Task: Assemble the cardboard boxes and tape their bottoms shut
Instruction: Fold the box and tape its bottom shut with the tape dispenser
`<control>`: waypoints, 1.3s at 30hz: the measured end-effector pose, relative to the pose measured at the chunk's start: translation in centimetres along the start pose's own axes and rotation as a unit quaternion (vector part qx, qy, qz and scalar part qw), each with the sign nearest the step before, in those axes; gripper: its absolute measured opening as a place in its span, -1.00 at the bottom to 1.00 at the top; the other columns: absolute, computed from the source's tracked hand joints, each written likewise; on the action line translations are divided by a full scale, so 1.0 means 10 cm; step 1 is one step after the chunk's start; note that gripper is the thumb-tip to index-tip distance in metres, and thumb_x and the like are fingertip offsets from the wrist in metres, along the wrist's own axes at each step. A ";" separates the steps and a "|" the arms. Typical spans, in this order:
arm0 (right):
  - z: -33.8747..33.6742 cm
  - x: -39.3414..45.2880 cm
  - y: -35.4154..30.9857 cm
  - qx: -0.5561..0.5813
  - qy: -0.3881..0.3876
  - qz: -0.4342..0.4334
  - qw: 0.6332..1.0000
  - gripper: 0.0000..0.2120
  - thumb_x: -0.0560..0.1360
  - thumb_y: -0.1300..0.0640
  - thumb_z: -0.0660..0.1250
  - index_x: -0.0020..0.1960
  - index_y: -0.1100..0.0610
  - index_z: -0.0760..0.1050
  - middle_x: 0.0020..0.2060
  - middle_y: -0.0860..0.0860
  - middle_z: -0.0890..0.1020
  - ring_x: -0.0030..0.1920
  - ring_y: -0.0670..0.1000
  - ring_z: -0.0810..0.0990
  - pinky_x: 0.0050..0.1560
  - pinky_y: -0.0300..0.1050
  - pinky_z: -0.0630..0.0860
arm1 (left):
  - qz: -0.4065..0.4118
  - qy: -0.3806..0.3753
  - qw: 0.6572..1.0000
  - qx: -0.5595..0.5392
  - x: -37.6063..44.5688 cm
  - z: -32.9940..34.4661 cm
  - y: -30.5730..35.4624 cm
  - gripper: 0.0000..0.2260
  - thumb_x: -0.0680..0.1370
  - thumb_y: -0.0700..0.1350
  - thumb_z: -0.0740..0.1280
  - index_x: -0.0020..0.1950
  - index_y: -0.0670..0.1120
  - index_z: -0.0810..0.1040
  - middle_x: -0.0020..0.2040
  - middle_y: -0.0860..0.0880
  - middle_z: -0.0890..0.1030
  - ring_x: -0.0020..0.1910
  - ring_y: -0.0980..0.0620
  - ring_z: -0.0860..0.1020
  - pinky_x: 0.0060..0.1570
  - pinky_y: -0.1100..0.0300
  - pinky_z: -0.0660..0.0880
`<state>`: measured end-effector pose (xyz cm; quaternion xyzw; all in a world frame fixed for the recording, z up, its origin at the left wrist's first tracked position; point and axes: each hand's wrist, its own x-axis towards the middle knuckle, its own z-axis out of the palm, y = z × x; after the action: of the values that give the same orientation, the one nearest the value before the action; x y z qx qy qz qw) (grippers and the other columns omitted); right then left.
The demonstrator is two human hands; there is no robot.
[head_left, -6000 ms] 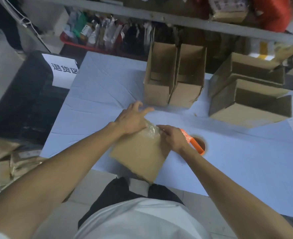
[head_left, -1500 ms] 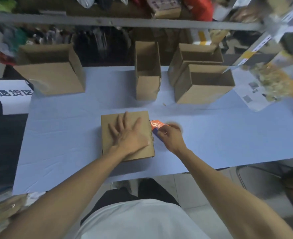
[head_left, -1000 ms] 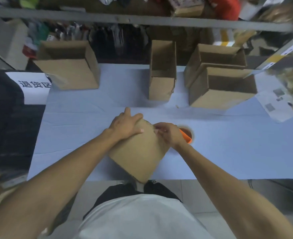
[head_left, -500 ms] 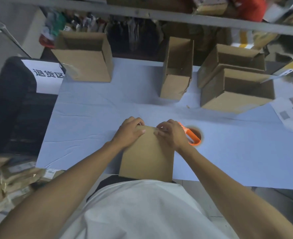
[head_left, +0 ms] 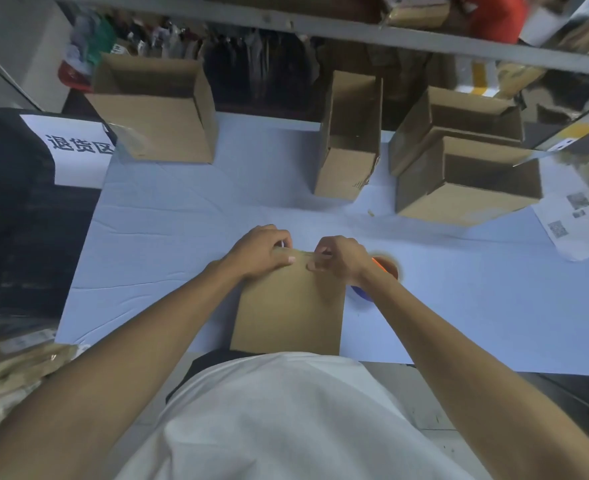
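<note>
Flat-looking cardboard box (head_left: pixel 288 313) at near edge of blue table (head_left: pixel 168 216), tight against torso, long axis running away from body. Both hands on its far edge: left hand (head_left: pixel 262 252) curled over far-left corner, right hand (head_left: pixel 341 259) pinching just beside it at far-centre. Fingers closed on the edge or a flap there; exact hold unclear, thumbs and flap seam hidden under knuckles. Likely next: pulling the far edge apart to pop the box open, so the move turns on that edge lying straight ahead of both grips, roughly equal reach for each.

Tape dispenser (head_left: pixel 385 268), orange, touching or just behind right wrist, mostly hidden; right hand nearer to it. Can't tell whether any tape is on the box face.

Four open assembled boxes along far side: big one (head_left: pixel 158 109) far left, narrow one (head_left: pixel 350 136) centre, two (head_left: pixel 466 164) stacked or overlapping at right. Printed sheet (head_left: pixel 573 223) at right edge, cut off by blurred clutter.
</note>
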<state>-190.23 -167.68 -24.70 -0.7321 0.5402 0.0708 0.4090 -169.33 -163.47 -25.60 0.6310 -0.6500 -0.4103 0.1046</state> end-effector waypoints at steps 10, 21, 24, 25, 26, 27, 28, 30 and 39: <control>-0.12 0.13 -0.05 -0.048 -0.113 0.135 0.983 -0.45 0.46 -0.30 0.34 0.04 0.20 0.55 -0.15 0.09 0.62 -0.32 0.03 0.58 -0.36 -0.16 0.39 | -0.016 -0.042 0.999 0.000 0.07 0.00 0.08 -0.92 0.50 -0.05 0.34 -0.05 0.14 0.56 -0.05 0.07 0.52 0.02 0.01 0.45 0.10 -0.09 0.47; 0.09 0.10 0.19 0.150 -0.026 0.066 0.986 -0.66 0.36 -0.14 0.52 -0.13 0.09 0.52 -0.19 0.01 0.58 -0.16 0.07 0.55 -0.17 -0.04 0.44 | -0.039 -0.023 0.999 -0.001 0.06 0.06 0.08 -0.86 0.50 -0.06 0.32 -0.04 0.20 0.54 -0.06 0.16 0.48 0.08 0.03 0.41 0.10 -0.04 0.46; 0.10 0.07 0.20 0.201 -0.009 0.037 0.979 -0.73 0.37 -0.04 0.54 -0.06 0.03 0.52 -0.14 0.10 0.64 -0.13 0.13 0.62 -0.12 0.04 0.53 | -0.062 0.012 0.998 -0.014 0.07 0.10 0.09 -0.90 0.50 -0.03 0.33 -0.12 0.20 0.55 -0.06 0.16 0.52 0.04 0.09 0.44 0.01 0.03 0.44; 0.10 0.06 0.20 0.210 -0.011 0.030 0.977 -0.78 0.38 -0.02 0.53 -0.08 0.00 0.53 -0.16 0.13 0.65 -0.17 0.12 0.63 -0.14 0.04 0.54 | -0.074 0.028 0.997 -0.023 0.08 0.11 0.09 -0.91 0.49 -0.02 0.34 -0.15 0.19 0.56 -0.06 0.17 0.55 0.02 0.11 0.46 -0.01 0.06 0.44; 0.09 0.05 0.20 0.217 -0.013 0.026 0.976 -0.82 0.39 -0.01 0.52 -0.11 -0.02 0.55 -0.19 0.14 0.66 -0.22 0.10 0.62 -0.17 0.01 0.53 | -0.086 0.044 0.995 -0.032 0.08 0.13 0.10 -0.92 0.49 -0.02 0.35 -0.18 0.17 0.57 -0.07 0.18 0.57 -0.02 0.14 0.48 -0.03 0.08 0.43; 0.09 0.05 0.20 0.221 -0.012 0.026 0.975 -0.86 0.39 -0.01 0.51 -0.14 -0.02 0.57 -0.21 0.16 0.66 -0.26 0.07 0.59 -0.21 -0.02 0.50 | -0.098 0.056 0.993 -0.041 0.09 0.15 0.10 -0.92 0.48 -0.02 0.37 -0.20 0.16 0.58 -0.08 0.19 0.58 -0.05 0.16 0.49 -0.05 0.10 0.42; 0.09 0.05 0.20 0.225 -0.007 0.027 0.974 -0.89 0.41 0.00 0.49 -0.17 -0.01 0.59 -0.23 0.16 0.65 -0.29 0.04 0.56 -0.23 -0.06 0.46 | -0.107 0.065 0.991 -0.049 0.09 0.16 0.11 -0.92 0.47 -0.02 0.38 -0.21 0.15 0.59 -0.09 0.19 0.59 -0.08 0.17 0.50 -0.06 0.11 0.42; 0.08 0.07 0.19 0.224 0.013 0.029 0.974 -0.85 0.46 0.00 0.44 -0.22 0.05 0.61 -0.30 0.09 0.62 -0.32 0.00 0.51 -0.23 -0.10 0.42 | -0.123 0.074 0.988 -0.061 0.10 0.16 0.11 -0.93 0.47 -0.02 0.40 -0.21 0.12 0.62 -0.10 0.17 0.60 -0.09 0.15 0.52 -0.05 0.10 0.46; 0.12 0.16 0.02 0.342 0.034 0.177 0.922 -0.88 0.40 0.19 0.46 -0.09 0.23 0.65 -0.13 0.07 0.67 -0.05 0.10 0.62 -0.02 -0.09 0.55 | -0.287 0.054 0.949 -0.123 0.23 0.05 0.28 -0.83 0.31 -0.20 0.41 -0.12 -0.14 0.68 -0.13 -0.03 0.69 -0.09 -0.04 0.64 0.01 0.04 0.62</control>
<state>-189.32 -168.03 -26.48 -0.4420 0.6657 -0.0721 0.5970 -172.13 -165.74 -24.89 0.7942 -0.3795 -0.4652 0.0939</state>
